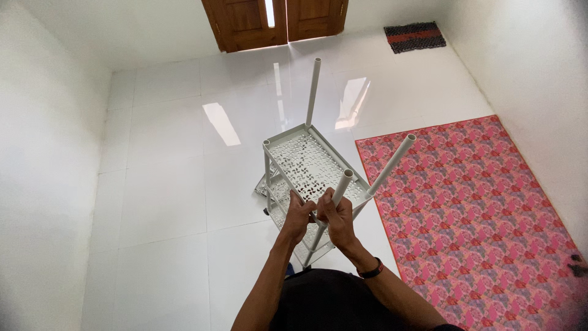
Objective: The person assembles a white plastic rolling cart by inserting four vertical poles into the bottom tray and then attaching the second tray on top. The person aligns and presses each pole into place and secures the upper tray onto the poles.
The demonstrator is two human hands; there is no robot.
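A white plastic shelf rack (308,160) with perforated trays stands on the white tiled floor in front of me. Three white tubes rise from its top tray: one at the far corner (313,92), one at the right (392,163), one at the near corner (340,187). My left hand (298,216) and my right hand (336,216) are both closed around the lower part of the near tube, side by side. A dark band sits on my right wrist (371,270). The fourth corner at the left (266,143) shows only a short stub.
A pink patterned mat (471,208) lies on the floor to the right of the rack. A wooden double door (275,21) is at the far wall, with a small dark doormat (414,36) beside it. White walls close in left and right.
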